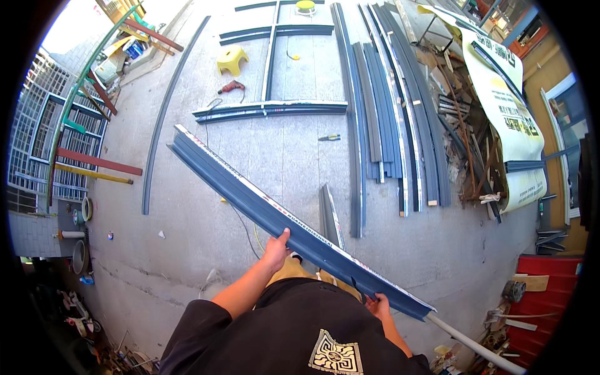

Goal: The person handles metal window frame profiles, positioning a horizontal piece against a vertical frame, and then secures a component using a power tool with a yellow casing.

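Observation:
A long grey-blue metal profile (250,203), with a white printed strip along its upper edge, crosses in front of my body from the far left to the near right. My left hand (276,250) is closed on its near edge around the middle, thumb on top. Close to its right end my right hand (378,306) grips the same edge, its fingers partly hidden underneath. Just past that end a pale grey pole (475,347) runs toward the lower right; whether it touches the profile I cannot tell. A shorter profile (328,215) lies on the floor beyond.
Ahead on the concrete lie a frame of joined profiles (272,109), a red power drill (232,87) with its cord, a yellow stool (232,60) and a small hand tool (329,137). Several long profiles (375,106) lie to the right beside a scrap pile (459,119). One profile (172,106) lies left.

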A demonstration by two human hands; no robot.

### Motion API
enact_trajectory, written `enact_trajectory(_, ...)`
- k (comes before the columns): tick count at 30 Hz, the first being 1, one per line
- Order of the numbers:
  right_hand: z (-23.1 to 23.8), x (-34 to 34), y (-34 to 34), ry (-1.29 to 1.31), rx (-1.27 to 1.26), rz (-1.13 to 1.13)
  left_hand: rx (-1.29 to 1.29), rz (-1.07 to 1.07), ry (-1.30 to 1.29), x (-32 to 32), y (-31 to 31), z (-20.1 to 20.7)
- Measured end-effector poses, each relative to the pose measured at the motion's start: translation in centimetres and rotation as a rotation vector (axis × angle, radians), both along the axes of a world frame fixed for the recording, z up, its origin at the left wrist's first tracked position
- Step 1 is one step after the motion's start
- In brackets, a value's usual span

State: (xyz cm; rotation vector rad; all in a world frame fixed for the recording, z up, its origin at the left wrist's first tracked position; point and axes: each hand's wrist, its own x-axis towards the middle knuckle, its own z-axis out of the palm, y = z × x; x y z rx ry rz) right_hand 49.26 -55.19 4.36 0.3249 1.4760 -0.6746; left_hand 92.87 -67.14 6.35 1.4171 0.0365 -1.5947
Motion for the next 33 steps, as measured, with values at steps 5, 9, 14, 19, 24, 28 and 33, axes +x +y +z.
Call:
enact_trajectory(5, -1.9, 0.4, -0.2, -0.004, -0.024, -0.036, -0.034, -0.020, -0.006, 0.9, -1.0, 0.4)
enact_trajectory(9, -1.4, 0.4, -1.0, -0.025, -0.031, -0.024, -0.051, -0.014, -0.024, 0.9, -1.6, 0.4)
enact_trajectory(14, -1.1, -0.2, -1.5, -0.047, 0.021, -0.050, -0.051, 0.004, -0.012, 0.9, -1.8, 0.7)
enact_trajectory(19, -1.6, -0.2, -1.8, -0.064, 0.000, -0.032, -0.065, 0.032, -0.018, 1.1, -1.7, 0.3)
enact_trajectory(24, -2.6, -0.3, -2.1, -0.067, 0.010, -0.045, -0.065, 0.035, -0.032, 1.6, -1.6, -0.5)
enact_trajectory(28, -2.7, -0.7, -3.9, -0.094, -0.005, 0.015, -0.080, 0.067, -0.017, 2.1, -1.8, -0.8)
enact_trajectory(33, -3.7, -2.1, -6.1, -0.156, -0.043, 0.016, -0.077, 0.120, -0.036, 1.2, -2.5, -0.3)
